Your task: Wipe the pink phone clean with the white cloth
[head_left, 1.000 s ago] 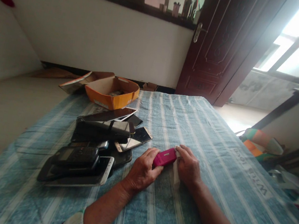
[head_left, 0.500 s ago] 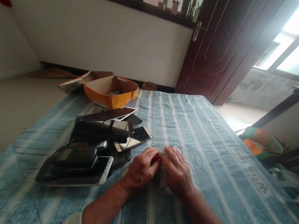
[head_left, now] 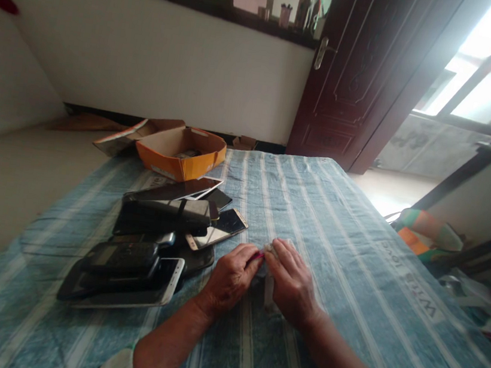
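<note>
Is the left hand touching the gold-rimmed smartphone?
Apart: the head view shows blue striped cloth between the left hand and the gold-rimmed smartphone.

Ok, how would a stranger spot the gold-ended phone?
Start at the blue striped cloth, then find the pile of phones on its left. At the pile's right edge, just beyond the left hand, the gold-ended phone lies face up. Pale gold bands at both ends of its screen set it apart from mostly black neighbours.
</note>
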The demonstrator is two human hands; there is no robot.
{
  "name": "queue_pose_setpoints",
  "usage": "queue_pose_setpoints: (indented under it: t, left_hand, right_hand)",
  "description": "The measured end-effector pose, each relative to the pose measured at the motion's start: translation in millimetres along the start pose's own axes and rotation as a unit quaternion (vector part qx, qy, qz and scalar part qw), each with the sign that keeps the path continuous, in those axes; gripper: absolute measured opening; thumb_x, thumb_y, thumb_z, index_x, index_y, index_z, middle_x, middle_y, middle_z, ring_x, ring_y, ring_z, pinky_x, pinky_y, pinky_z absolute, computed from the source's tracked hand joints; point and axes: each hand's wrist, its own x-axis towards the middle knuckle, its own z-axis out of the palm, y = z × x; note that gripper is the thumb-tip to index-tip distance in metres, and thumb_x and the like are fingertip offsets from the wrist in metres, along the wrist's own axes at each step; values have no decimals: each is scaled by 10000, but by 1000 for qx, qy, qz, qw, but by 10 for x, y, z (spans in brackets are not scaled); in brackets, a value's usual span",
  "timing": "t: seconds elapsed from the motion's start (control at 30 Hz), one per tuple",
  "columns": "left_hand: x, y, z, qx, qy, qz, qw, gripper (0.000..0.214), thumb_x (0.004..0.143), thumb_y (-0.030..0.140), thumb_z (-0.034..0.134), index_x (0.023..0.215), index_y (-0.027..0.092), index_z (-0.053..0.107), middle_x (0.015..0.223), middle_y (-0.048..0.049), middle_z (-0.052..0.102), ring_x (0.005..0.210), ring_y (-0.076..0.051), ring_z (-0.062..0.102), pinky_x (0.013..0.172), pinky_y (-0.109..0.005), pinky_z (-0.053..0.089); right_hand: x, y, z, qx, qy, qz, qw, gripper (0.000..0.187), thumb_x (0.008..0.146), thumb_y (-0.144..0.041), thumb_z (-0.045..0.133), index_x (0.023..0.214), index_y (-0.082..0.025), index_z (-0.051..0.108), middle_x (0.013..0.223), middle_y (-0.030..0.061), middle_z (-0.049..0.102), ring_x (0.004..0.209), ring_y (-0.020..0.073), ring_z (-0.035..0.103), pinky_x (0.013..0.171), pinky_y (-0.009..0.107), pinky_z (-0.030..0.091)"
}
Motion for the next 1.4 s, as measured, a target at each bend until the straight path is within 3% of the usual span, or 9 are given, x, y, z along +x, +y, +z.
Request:
queue_pose_setpoints:
  t: [0.13,0.53,0.67,0.83,1.23,1.4]
  left_hand:
    - [1,-5,1,-4,-1,-10,1000,204,941,276,456,930,181,636,921,-63,687,867,-180,654,809,-311,544]
    - [32,34,-26,-22,-12,-54,998,181,892,258,494,885,173,653,906,-56,683,850,-179,639,784,-303,511]
    - [46,44,-28,-30,-8,-61,998,166,874,249,503,860,177,652,898,-52,681,847,-177,638,778,-300,509]
    - [50,50,-26,-33,-4,-68,997,148,849,238,525,883,169,653,899,-56,680,858,-182,639,800,-314,509]
    - [26,6,-15,-40,-1,-69,997,187,894,272,490,908,180,652,934,-58,693,887,-181,652,815,-303,512]
    - [27,2,-8,-34,0,-70,997,213,902,296,480,923,174,654,937,-60,697,890,-182,660,820,-295,513]
  right_hand:
    - [10,0,7,-5,-15,-6,1000,345,912,-73,411,1156,-119,651,1217,176,638,1248,271,531,1037,490,471]
    - [-58,232,64,27,7,142,989,430,843,-29,388,1138,-163,671,1212,149,644,1161,238,604,974,394,529]
    - [-77,257,82,47,7,158,986,473,808,-12,382,1159,-169,658,1215,142,642,1167,231,602,974,384,530]
    - [-72,256,84,20,11,133,991,436,838,-26,386,1160,-147,655,1210,165,640,1158,247,606,958,400,539]
    - [26,-13,32,-32,-7,-10,999,343,926,-73,399,1161,-124,643,1216,173,648,1240,278,544,1013,484,490]
    - [28,4,40,-26,-17,-1,1000,353,920,-67,398,1167,-119,645,1219,169,647,1244,283,539,1024,487,478]
